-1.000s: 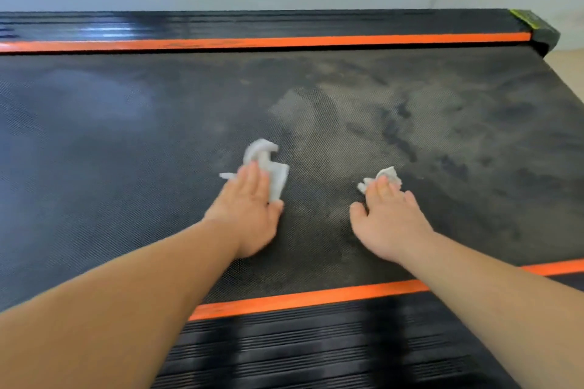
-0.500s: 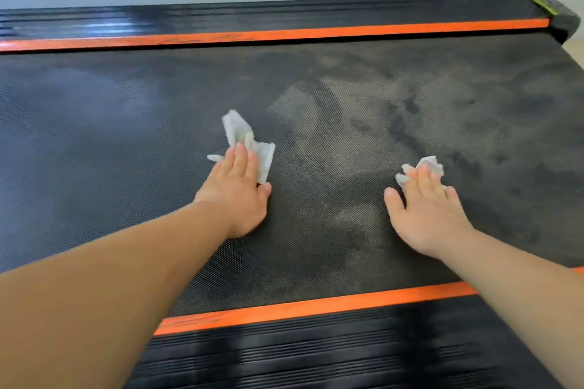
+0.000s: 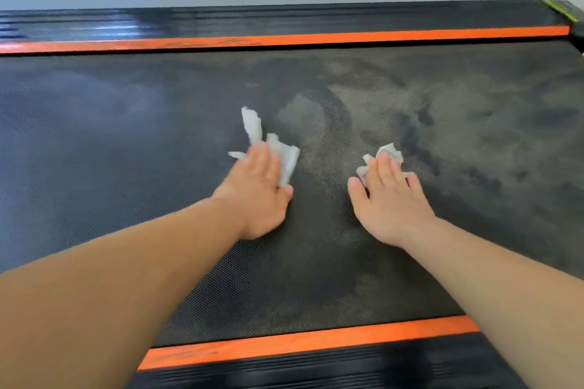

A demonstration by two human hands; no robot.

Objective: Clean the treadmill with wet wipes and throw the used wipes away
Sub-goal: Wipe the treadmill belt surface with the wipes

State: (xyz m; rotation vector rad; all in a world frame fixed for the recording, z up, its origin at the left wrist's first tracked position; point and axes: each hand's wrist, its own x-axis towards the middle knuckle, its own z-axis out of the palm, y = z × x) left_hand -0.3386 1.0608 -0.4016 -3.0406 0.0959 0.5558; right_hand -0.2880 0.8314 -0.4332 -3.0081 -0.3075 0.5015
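Left hand (image 3: 256,196) flat, fingers straight — we press the larger wipe (image 3: 252,126) onto the treadmill belt (image 3: 126,151); right hand (image 3: 388,202) likewise flattens the smaller wipe (image 3: 391,152).

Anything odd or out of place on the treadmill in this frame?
Only the belt: its right part shows pale, patchy smears, while the left looks evenly dark. Nothing looks spilled or damaged.

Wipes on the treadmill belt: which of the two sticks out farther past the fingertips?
The left wipe, under the left hand: a long strip juts out beyond it. The right wipe is a small wad mostly under the right hand.
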